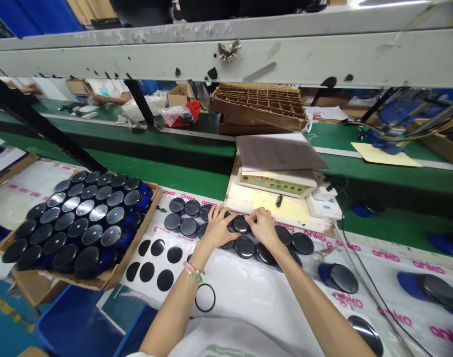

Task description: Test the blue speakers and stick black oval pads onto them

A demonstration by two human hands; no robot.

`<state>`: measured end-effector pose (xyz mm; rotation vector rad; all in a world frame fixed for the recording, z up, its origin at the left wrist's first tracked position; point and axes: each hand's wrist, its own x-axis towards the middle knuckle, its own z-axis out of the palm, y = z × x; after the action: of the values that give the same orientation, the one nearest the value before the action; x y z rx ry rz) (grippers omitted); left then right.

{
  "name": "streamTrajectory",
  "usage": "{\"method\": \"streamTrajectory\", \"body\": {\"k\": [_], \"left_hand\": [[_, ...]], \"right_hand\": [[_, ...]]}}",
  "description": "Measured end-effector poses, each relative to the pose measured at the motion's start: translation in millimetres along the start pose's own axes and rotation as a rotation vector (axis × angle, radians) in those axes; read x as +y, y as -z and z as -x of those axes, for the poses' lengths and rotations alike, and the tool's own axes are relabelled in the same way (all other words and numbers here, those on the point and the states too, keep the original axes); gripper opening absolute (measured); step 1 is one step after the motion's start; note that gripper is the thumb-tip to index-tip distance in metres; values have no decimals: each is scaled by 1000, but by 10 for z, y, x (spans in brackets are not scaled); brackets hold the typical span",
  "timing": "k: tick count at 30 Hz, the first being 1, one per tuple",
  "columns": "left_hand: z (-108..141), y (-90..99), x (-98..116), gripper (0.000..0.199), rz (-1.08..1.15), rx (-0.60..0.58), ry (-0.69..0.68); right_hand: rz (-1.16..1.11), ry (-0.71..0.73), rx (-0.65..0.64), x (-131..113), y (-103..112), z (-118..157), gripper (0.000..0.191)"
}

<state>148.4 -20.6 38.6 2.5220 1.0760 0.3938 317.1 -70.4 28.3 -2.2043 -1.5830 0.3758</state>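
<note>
Two rows of round blue pieces with glossy black tops stand on the bench in front of me. My left hand (218, 228) curves around one black-topped piece (241, 224), thumb and index finger at its left side. My right hand (263, 226) is closed in a pinch at the right edge of the same top; what is between its fingertips is too small to make out. Near my left wrist lies a white sheet (155, 250) with round black stickers on it. A thin black ring (205, 297) shows on white backing close to my left forearm.
At left, a cardboard tray (128, 260) is packed with similar black-topped pieces. A control box (276, 182) stands behind the rows, with a cable (364, 272) at right. More pieces (343, 278) stand at right. A shelf beam (174, 59) crosses above; co-workers' hands show beyond.
</note>
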Motion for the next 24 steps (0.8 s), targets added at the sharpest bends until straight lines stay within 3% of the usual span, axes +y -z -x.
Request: {"method": "streamTrajectory", "body": {"k": [12, 24], "left_hand": [[0, 4, 8, 57, 6, 12, 0], [7, 17, 29, 55, 8, 19, 2]], "right_hand": [[-2, -8, 21, -32, 1, 24, 22], [-111, -1, -62, -24, 24, 12, 23]]}}
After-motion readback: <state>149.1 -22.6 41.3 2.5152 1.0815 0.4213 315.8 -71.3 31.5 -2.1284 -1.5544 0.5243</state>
